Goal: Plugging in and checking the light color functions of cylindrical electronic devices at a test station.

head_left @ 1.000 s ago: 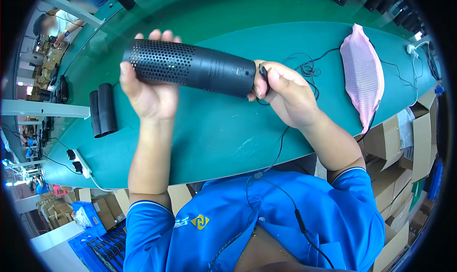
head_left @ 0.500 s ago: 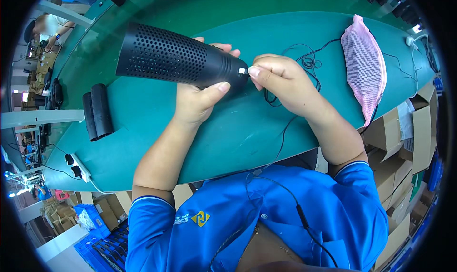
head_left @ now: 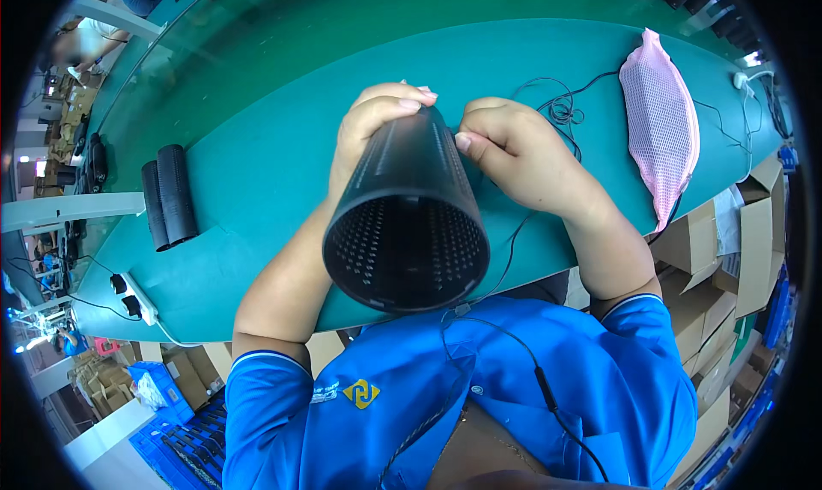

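A black perforated cylinder (head_left: 402, 169) is held up in front of my chest, its wide hollow mouth turned toward me. My left hand (head_left: 366, 130) is closed around its narrower far part, with fingers over the top. Beside the cylinder's right side, my right hand (head_left: 514, 152) is closed in a pinch, thumb against the bent index finger. Whatever lies between those fingertips is too small or too hidden to make out. A thin black cable (head_left: 561, 110) lies loosely coiled on the green table behind my right hand.
A pink mesh pouch (head_left: 658, 126) rests on the green table (head_left: 257, 177) at right. Two black cylinders (head_left: 169, 197) lie at left, near a white power strip (head_left: 139, 298). Open cardboard boxes (head_left: 753, 250) stand beyond the right edge; a blue crate (head_left: 163, 396) is at lower left.
The cylinder has swung from pointing left to pointing its open mouth toward me. My left hand has turned with it; my right hand stays pinched near its side.
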Demonstrator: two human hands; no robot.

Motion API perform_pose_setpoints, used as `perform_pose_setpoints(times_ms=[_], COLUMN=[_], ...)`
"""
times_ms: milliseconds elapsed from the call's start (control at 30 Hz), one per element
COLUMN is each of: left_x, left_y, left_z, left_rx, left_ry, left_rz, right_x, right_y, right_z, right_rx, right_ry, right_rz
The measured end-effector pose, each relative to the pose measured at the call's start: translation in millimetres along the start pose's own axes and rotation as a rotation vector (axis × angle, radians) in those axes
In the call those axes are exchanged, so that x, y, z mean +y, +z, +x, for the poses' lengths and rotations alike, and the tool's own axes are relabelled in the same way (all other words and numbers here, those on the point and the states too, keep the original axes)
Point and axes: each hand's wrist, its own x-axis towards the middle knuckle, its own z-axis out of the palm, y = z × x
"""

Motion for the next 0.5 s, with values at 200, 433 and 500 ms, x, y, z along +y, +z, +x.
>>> perform_pose_setpoints(times_ms=[200,433,500], left_x=[4.7,14.5,13.5], left_y=[5.1,10.0,8.6], left_z=[-2.1,-5.0,-3.7], left_rx=[0.078,0.509,0.567], left_ry=[-0.088,-0.763,-0.782], left_rz=[-0.046,-0.662,-0.72], right_x=[4.1,1.5,0.3], right_y=[8.1,0.3,1.0], right_z=[6.3,6.9,7.4], right_rx=[0.047,0.067,0.121], right_ry=[0.02,0.109,0.176], right_rz=[0.041,0.522,0.63])
